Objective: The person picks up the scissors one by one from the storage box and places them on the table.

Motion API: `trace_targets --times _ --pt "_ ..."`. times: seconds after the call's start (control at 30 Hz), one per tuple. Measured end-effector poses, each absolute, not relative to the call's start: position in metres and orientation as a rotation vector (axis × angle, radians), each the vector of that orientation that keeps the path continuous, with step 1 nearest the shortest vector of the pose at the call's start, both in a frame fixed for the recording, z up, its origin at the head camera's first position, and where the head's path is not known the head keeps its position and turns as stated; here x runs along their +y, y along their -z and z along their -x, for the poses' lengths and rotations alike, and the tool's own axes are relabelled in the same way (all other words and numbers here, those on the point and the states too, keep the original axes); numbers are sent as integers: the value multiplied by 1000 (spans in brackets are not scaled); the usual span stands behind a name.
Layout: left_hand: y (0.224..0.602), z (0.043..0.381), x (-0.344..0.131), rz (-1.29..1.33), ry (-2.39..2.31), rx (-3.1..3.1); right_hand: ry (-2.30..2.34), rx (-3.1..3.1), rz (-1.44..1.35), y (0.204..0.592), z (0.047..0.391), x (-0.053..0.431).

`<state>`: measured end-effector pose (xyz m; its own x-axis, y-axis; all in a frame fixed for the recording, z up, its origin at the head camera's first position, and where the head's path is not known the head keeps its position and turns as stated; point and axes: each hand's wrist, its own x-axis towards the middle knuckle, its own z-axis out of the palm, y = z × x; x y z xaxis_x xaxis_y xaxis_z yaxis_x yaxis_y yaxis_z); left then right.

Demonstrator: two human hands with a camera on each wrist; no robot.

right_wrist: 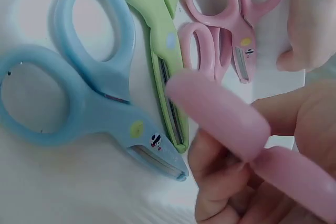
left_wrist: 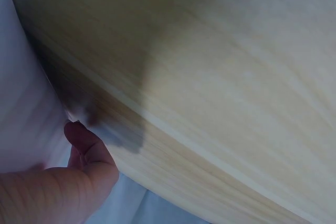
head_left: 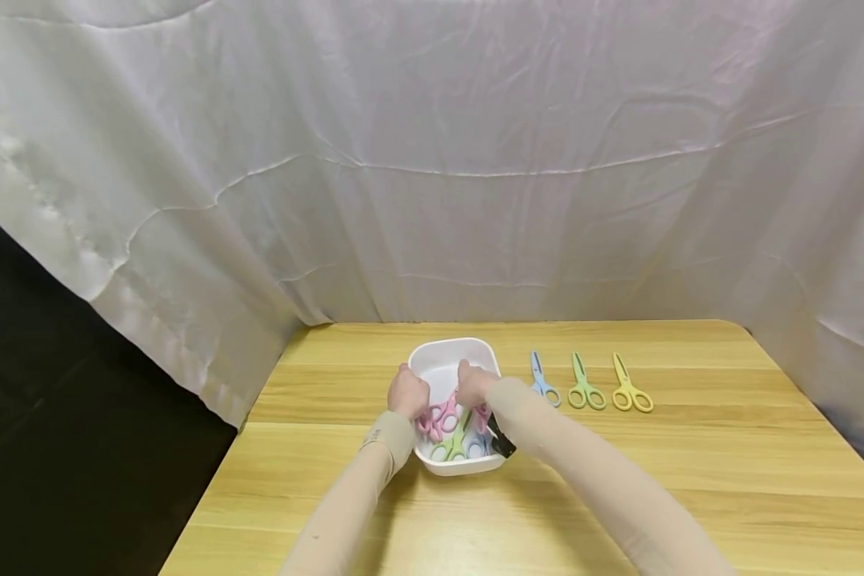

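A white plastic bin (head_left: pixel 452 344) stands on the table, and my left hand (head_left: pixel 408 392) grips its left rim. In the left wrist view the thumb (left_wrist: pixel 81 135) lies along the outside of the bin's wall (left_wrist: pixel 31 93). Over the bin, my right hand (head_left: pixel 474 384) holds a pair of pink scissors (right_wrist: pixel 220 114), handle loops toward the wrist camera; its blades are hidden by the fingers. Below it in the bin lie blue scissors (right_wrist: pixel 118 106), green scissors (right_wrist: pixel 163 51) and more pink scissors (right_wrist: pixel 236 14).
To the right of the bin, blue scissors (head_left: pixel 538 376), green scissors (head_left: pixel 583 384) and yellow scissors (head_left: pixel 628 384) lie in a row on the wooden table (head_left: pixel 691 480), blades pointing away. A pale curtain (head_left: pixel 475 200) hangs behind the table's far edge.
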<state>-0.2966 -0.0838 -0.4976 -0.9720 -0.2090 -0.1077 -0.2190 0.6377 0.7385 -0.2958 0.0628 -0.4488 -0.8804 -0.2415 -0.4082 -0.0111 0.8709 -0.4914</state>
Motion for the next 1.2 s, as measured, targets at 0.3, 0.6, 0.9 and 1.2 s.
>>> trace_targets --times 0.3,0.6,0.9,1.2 --pt "498 296 -84 365 -1274 2835 577 2712 273 447 297 67" --pt "499 297 -84 372 -1300 2814 714 2779 278 448 298 72" --pt "500 298 -83 377 -1282 2822 769 2793 344 447 298 77" --pt "502 299 -84 389 -1300 2812 974 2638 361 441 298 82"
